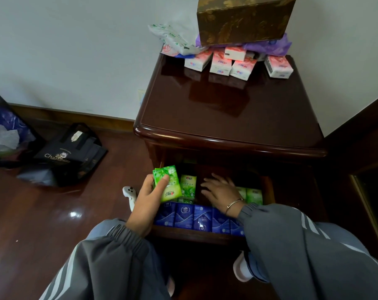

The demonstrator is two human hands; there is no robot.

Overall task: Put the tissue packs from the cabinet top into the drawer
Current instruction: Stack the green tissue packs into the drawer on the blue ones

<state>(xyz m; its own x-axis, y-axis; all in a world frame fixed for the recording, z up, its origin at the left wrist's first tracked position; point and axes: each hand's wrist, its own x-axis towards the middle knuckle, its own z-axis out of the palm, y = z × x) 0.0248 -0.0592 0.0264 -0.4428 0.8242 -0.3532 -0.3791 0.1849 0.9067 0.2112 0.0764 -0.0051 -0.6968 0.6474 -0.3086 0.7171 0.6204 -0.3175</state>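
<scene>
Open drawer (194, 234) is the reference point.
- Left hand (148, 191): over the drawer's left edge, thumb and fingers curled round held green packs (168, 185), seemingly two stacked.
- Right hand (219, 189): inside the drawer at mid-width, fingers spread and fairly straight, holding nothing.
- Blue packs (194, 217): a row along the drawer's front wall.
- Stowed green packs (188, 186): behind that row.
- Pink packs (220, 63): on the cabinet top (227, 109), well behind the drawer.

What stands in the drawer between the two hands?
One green tissue pack, upright in the drawer; the head view shows it.
</scene>
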